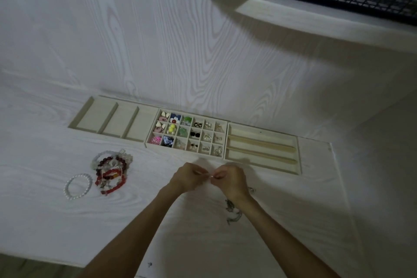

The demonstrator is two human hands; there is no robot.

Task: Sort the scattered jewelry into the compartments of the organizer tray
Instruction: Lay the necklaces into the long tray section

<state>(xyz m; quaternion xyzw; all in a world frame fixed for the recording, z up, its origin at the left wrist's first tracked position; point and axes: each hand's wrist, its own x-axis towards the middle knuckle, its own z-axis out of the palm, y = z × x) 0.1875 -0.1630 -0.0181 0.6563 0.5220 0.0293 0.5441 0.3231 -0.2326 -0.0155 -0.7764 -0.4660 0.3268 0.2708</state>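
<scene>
Small earrings fill the pale wooden organizer tray's (225,140) middle grid; beaded bracelets (110,171) and tangled silver chains (233,211) remain on the tabletop. The left hand (187,178) and right hand (231,179) each pinch something tiny.

White wood-grain table (158,221). Organizer tray (225,140) at 12 o'clock, against the wall. Beaded bracelet pile (111,170) at 9 o'clock, pearl bracelet (78,185) beside it. Tangled silver chain (233,211) at 4 o'clock.
</scene>
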